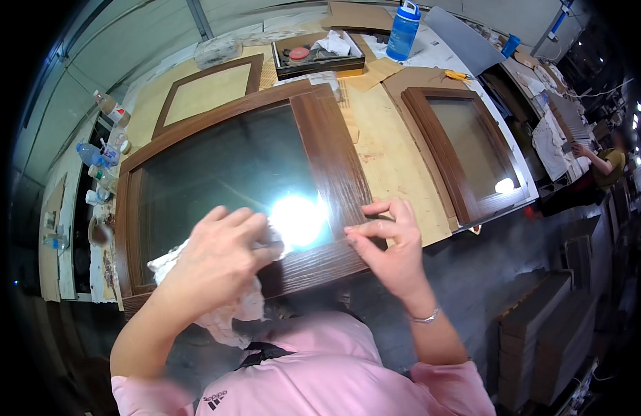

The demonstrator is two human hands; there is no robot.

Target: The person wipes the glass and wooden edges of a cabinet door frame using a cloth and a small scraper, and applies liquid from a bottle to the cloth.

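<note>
A brown wood-framed glass cabinet door (331, 156) lies on the work table in front of me, a bright lamp reflected in its glass. My left hand (223, 260) is closed around a crumpled white cloth (241, 308) over the near part of the glass; some of the cloth hangs down past the frame's near edge. At the near right corner of the door is my right hand (393, 239). Its thumb and index fingertip are pinched close together at the wood, and whatever may be between them is too small to make out.
To the right lies a smaller glazed door (445, 159). Behind are an empty-centred wooden frame (255, 73), a box of rags (320, 69) and a blue water bottle (402, 35). Several bottles (112, 107) line the left side. A person (604, 166) works at far right, beyond stacked panels (532, 329).
</note>
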